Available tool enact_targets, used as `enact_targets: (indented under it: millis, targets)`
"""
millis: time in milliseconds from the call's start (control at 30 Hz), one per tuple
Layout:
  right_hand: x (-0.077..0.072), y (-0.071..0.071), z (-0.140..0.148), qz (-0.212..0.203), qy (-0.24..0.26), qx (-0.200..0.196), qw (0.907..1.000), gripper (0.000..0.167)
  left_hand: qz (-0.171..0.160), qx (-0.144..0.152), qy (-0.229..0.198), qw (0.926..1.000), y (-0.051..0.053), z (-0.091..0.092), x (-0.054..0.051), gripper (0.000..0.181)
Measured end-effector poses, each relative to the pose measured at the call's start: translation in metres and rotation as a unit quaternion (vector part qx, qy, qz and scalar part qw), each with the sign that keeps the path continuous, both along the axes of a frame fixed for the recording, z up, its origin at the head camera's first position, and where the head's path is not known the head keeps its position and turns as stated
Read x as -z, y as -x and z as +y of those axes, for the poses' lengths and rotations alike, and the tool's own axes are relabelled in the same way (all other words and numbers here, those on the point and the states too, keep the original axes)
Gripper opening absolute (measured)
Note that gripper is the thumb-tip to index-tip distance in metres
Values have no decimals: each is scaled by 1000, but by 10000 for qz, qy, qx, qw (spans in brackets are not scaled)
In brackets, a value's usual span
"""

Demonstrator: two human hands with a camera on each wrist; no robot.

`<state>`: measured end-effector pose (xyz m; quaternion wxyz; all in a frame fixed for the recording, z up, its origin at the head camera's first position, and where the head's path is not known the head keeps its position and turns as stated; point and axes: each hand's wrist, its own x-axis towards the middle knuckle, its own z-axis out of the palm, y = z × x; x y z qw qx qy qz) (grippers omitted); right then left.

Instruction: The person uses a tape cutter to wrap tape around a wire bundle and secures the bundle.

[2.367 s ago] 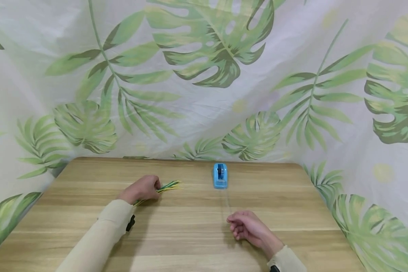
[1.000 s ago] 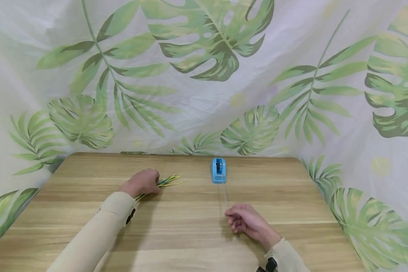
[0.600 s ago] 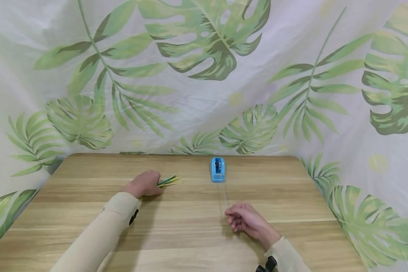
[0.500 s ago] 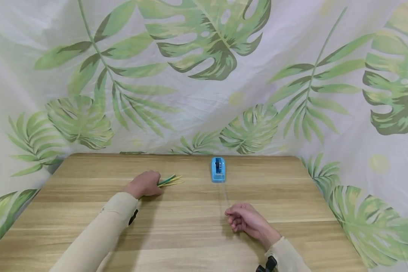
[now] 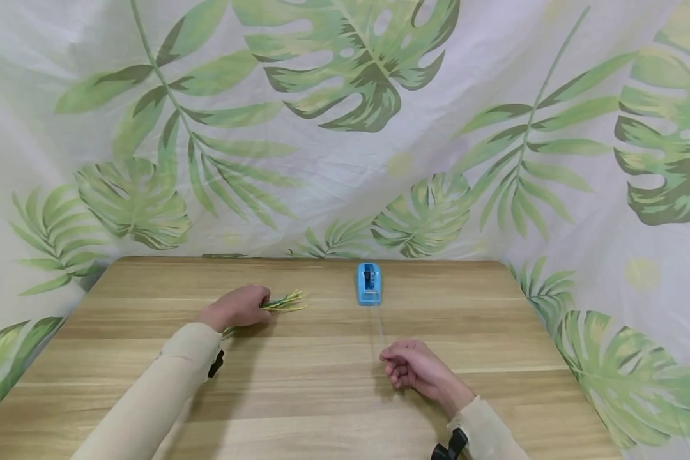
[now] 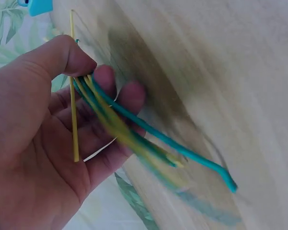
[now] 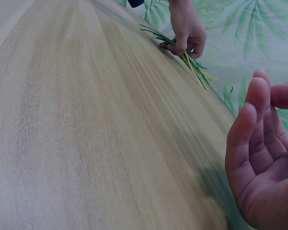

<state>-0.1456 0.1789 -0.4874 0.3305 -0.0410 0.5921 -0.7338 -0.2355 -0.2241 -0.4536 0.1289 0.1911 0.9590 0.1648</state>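
My left hand (image 5: 238,308) pinches a bundle of thin green and yellow wires (image 5: 284,302) between thumb and fingertips, low over the table's left half. In the left wrist view the wires (image 6: 129,117) fan out below the thumb, partly blurred; one yellow strand stands apart across the palm. At the centre right, my right hand (image 5: 416,370) pinches the end of a clear strip of tape (image 5: 379,326). That strip runs back to a blue tape dispenser (image 5: 369,284) near the table's far edge. The tape cannot be made out in the right wrist view.
Both hands are above a wood-grain table (image 5: 310,396). A white cloth with a green leaf print (image 5: 322,160) hangs behind the table and along its sides. A dark strap piece (image 5: 450,444) sits at the right wrist.
The left hand has shifted slightly and turned, with the wires' lower ends showing again behind it. The right hand keeps hold of the tape, nearly still. The head view has tilted a little.
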Motion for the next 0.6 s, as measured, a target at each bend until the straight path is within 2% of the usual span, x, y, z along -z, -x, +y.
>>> enact_targets:
  millis: [167, 300, 433, 600]
  targets:
    - [1, 1, -1, -29, -6, 35, 10000, 10, -48, 173, -364, 9992, -8, -2, -5, 10]
    - [0, 1, -1, -68, -31, 63, 10000, 10, -197, 250, -667, 9973, -9, -5, -4, 13]
    - [0, 1, -1, -49, -17, 22, 10000, 11, -408, 231, -1073, 9931, -9, -10, -4, 15]
    - [-2, 1, 0, -5, -28, -2, 10000, 11, -545, 2, -1364, 9892, -11, -15, -1, 17]
